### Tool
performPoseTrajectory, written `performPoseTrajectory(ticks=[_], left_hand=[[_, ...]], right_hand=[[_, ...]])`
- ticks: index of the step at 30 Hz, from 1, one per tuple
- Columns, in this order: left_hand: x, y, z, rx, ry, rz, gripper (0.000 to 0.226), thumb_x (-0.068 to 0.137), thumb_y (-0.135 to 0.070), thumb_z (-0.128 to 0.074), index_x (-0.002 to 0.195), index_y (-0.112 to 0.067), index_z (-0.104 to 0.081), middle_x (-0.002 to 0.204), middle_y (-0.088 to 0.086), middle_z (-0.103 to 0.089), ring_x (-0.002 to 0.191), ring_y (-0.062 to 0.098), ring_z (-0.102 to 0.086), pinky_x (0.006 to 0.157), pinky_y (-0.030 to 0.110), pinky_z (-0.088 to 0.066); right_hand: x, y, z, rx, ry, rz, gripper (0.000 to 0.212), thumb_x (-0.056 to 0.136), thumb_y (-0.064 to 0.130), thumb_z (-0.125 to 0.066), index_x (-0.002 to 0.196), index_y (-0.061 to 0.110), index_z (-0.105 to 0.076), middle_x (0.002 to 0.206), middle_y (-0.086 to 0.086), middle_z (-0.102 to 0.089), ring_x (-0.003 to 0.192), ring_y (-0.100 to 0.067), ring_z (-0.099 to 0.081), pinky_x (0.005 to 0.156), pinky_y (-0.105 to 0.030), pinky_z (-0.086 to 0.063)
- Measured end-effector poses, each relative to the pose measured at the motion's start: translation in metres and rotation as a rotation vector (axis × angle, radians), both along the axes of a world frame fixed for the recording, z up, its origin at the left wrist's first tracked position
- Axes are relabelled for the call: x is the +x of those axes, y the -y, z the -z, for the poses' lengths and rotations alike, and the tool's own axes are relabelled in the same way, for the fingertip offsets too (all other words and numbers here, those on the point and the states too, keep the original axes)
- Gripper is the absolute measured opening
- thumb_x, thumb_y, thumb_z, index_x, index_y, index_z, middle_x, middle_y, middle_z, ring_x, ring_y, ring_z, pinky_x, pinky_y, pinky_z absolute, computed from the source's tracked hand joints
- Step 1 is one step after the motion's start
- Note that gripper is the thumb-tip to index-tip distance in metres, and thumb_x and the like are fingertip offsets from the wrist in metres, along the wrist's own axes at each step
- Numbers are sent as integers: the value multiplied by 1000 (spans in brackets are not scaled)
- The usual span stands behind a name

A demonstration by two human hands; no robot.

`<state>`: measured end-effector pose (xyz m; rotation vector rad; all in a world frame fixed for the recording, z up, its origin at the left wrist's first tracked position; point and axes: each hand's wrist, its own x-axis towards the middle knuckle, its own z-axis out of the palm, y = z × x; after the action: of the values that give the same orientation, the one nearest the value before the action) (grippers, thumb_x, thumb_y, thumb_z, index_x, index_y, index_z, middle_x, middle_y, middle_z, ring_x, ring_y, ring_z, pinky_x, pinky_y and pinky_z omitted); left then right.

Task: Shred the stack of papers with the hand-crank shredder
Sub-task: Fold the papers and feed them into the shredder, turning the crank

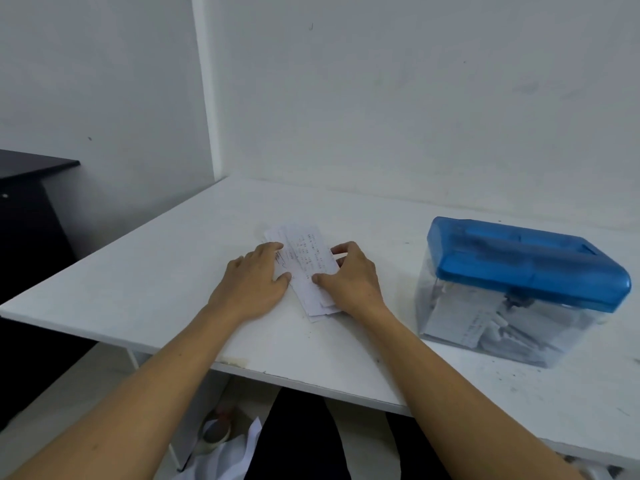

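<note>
A small stack of white printed papers (304,261) lies on the white table (173,271), in the middle. My left hand (254,282) lies flat on the stack's left edge, its fingers straight. My right hand (349,275) is at the stack's right edge, with curled fingers and the thumb pinching the top sheets. The hand-crank shredder (523,289) stands to the right: a blue top on a clear bin that holds paper shreds. Neither hand touches it. No crank handle can be made out on it.
The table butts against a white wall at the back. A dark cabinet (27,216) stands to the left, apart from the table. Under the table's front edge lie a roll of tape (214,431) and some white paper (228,455) on the floor.
</note>
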<state>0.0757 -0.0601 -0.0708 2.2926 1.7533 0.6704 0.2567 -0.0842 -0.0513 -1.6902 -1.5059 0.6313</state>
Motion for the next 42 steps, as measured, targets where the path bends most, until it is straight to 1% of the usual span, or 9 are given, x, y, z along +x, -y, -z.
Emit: performPoseTrajectory(ticks=[8,15,18,22,24,26,32,36,42], left_hand=[[-2,2,0,11,-41,29,42,103,-36,-42,143,-27,-45,151,-10,-44,138,14,-40,113,37,-27],[-2,0,1,21,-23,26,39,101,-32,-45,139,-25,-48,147,-11,-46,135,13,-43,112,38,-30],[-2,1,-2,32,104,53,35,103,-30,-45,137,-26,-53,144,-13,-49,134,12,-43,112,38,-31],[-2,11,-17,48,460,39,39,101,-47,-47,113,-19,-73,113,-15,-70,107,4,-61,97,31,-43],[1,16,-27,2,621,20,38,103,-41,-51,90,-16,-76,80,-17,-72,78,-6,-63,78,23,-45],[3,19,-41,37,670,-4,37,102,-36,-55,81,-13,-74,68,-9,-68,62,-4,-60,69,25,-45],[6,28,-100,115,774,-6,32,101,-40,-55,90,-19,-77,86,9,-73,73,20,-66,72,37,-55],[27,40,-138,168,715,85,38,109,-36,-37,103,-19,-70,84,-10,-70,62,0,-62,63,24,-51],[75,53,-171,177,763,264,39,110,-38,-30,123,-19,-61,98,-8,-72,73,1,-66,61,21,-54]], right_hand=[[3,0,1,35,-117,53,5,90,26,-69,90,22,-66,98,6,-67,90,-12,-63,64,-20,-45],[3,1,-6,21,-266,46,16,85,31,-77,78,19,-70,86,5,-72,78,-7,-65,57,-15,-44],[4,3,-10,23,-296,28,21,86,30,-77,69,21,-67,81,7,-72,74,-6,-65,52,-12,-42],[4,5,-16,6,-356,-72,16,88,33,-76,86,17,-75,89,7,-76,84,-7,-71,68,-17,-53],[3,7,-21,5,-386,-110,18,89,32,-74,96,16,-77,94,8,-77,87,-8,-72,74,-20,-56],[1,9,-30,36,-416,-139,18,91,29,-71,101,15,-77,94,7,-77,87,-8,-72,73,-19,-56],[-6,22,-79,230,-391,-184,31,96,18,-64,127,15,-66,105,4,-75,94,-11,-72,79,-24,-60],[-2,33,-121,384,-291,-146,35,100,22,-56,135,21,-60,106,4,-70,90,-9,-66,66,-15,-50],[29,53,-157,488,-257,-142,38,102,20,-47,139,24,-55,93,14,-58,84,-6,-60,57,-9,-41]])
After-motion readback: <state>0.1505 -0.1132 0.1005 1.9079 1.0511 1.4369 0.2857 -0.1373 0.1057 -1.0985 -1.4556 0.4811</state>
